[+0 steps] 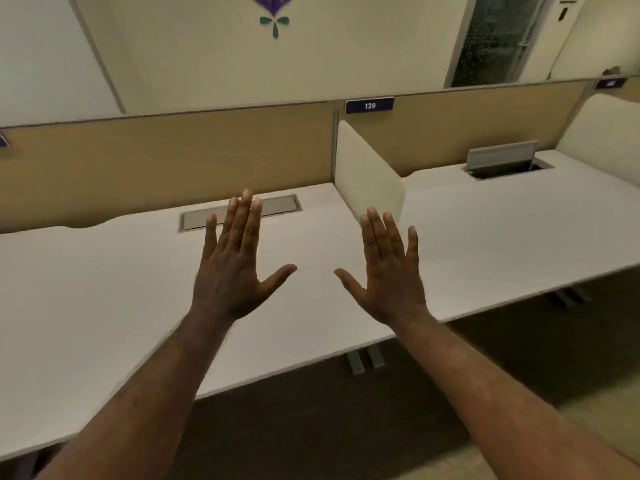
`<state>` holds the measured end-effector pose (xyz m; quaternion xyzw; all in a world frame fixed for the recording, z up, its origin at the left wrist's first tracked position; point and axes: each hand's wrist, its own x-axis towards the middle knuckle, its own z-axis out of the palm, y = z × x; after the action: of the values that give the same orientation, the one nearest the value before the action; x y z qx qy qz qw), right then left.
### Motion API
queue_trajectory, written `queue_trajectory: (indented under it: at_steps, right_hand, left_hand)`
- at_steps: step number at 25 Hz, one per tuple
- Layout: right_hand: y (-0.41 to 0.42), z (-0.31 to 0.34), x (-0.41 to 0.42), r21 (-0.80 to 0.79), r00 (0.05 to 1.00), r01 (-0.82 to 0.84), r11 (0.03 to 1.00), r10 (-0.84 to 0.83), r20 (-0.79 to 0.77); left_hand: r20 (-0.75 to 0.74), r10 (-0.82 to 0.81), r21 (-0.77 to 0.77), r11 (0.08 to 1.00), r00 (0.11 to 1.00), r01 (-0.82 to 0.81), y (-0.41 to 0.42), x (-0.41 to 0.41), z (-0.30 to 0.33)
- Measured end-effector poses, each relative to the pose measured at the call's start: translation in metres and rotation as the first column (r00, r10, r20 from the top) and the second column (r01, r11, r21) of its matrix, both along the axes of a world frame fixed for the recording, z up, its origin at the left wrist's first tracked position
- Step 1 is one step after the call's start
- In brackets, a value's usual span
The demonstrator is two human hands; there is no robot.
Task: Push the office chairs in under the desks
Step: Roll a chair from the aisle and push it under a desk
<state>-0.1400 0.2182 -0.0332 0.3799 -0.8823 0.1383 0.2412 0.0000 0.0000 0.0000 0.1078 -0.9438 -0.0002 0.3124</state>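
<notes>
Two white desks stand side by side: the near desk [104, 289] fills the left and middle, the second desk [502, 230] runs off to the right. No office chair shows in this view. My left hand [232, 268] hovers flat above the near desk, back up, fingers spread and holding nothing. My right hand [388, 271] is raised the same way beside it, over the near desk's right end, also empty. Both forearms reach in from the bottom edge.
A cream divider panel [367, 174] separates the desks. A tan back partition [166, 150] carries a blue label 139 [369, 105]. A closed cable hatch [239, 213] lies in the near desk; an open hatch [505, 161] is on the right desk. Dark floor [311, 427] lies below, with grey desk legs [363, 360].
</notes>
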Motion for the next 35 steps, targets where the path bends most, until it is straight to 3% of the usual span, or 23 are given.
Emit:
queue_trajectory:
  at_steps: [8,13,17,24,30,35]
  right_hand:
    - [0.089,-0.071,0.137,0.149,0.923,0.342,0.928,-0.362,0.132]
    - [0.184,-0.106,0.234,0.228,0.766,0.556,0.8,-0.599,0.234]
    - [0.266,-0.118,0.304,0.276,0.586,0.712,0.646,-0.763,0.273]
    - [0.39,-0.13,0.424,0.252,0.363,0.857,0.449,-0.874,0.323]
    - [0.508,-0.14,0.548,0.237,0.225,0.924,0.301,-0.926,0.302]
    - [0.594,-0.139,0.639,0.234,0.057,0.963,0.133,-0.951,0.305]
  left_hand:
    - [0.27,-0.306,0.127,0.951,0.913,0.281,0.061,0.041,-0.08]
    - [0.389,-0.555,0.214,0.831,0.735,0.514,0.157,0.057,-0.117]
    - [0.422,-0.689,0.218,0.708,0.589,0.671,0.239,0.075,-0.132]
    - [0.468,-0.817,0.234,0.483,0.338,0.844,0.393,0.137,-0.149]
    - [0.524,-0.821,0.224,0.389,0.226,0.894,0.529,0.226,-0.167]
    - [0.49,-0.867,0.233,0.232,0.092,0.944,0.651,0.28,-0.161]
